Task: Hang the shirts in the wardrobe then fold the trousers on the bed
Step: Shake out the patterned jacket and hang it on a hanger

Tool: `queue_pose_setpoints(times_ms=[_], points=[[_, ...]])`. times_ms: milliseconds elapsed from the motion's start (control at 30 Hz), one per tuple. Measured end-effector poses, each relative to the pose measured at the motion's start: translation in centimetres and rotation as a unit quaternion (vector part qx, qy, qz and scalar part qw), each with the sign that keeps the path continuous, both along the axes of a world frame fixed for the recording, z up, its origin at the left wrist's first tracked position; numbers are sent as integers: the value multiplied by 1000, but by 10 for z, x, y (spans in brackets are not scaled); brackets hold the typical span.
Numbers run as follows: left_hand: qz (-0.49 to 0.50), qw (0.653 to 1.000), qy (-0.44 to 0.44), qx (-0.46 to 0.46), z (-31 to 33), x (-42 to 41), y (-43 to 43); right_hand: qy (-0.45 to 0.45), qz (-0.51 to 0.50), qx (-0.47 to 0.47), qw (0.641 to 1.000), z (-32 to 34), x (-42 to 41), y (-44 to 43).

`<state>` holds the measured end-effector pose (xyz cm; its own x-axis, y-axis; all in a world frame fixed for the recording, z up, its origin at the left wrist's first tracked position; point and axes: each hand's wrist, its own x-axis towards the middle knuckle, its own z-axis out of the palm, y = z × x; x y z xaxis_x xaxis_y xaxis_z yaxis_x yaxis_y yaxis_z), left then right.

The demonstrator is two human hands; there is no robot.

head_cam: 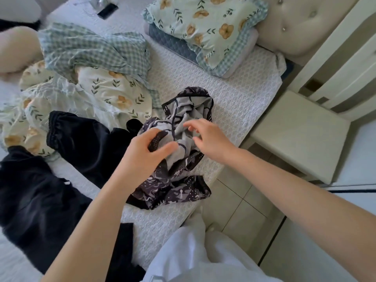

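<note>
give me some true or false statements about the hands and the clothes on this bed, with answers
1. The left hand grips the patterned garment. True.
2. The patterned garment is folded flat. False: it lies crumpled near the edge of the bed.
3. A floral pillow lies by the headboard. True.
4. The black garments lie to the right of the patterned one. False: they lie to its left.
5. The right hand holds a hanger. False: it holds nothing, fingers loosely spread over the garment.
</note>
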<state>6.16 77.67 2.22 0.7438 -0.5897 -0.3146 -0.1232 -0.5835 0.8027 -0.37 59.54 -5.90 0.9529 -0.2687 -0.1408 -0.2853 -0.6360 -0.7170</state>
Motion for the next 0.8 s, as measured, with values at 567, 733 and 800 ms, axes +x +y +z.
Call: queue_pose_setpoints(times_ms=[567, 733, 800], points=[[-254, 959, -123, 14, 77, -37, -30, 35, 51, -204, 977, -19, -72, -60], [-277, 937, -211, 8, 89, -52, -62, -25, -118, -130, 984, 6, -134, -88], [-286, 924, -254, 20, 95, -55, -76, -41, -200, -93, 975, 18, -160, -98]])
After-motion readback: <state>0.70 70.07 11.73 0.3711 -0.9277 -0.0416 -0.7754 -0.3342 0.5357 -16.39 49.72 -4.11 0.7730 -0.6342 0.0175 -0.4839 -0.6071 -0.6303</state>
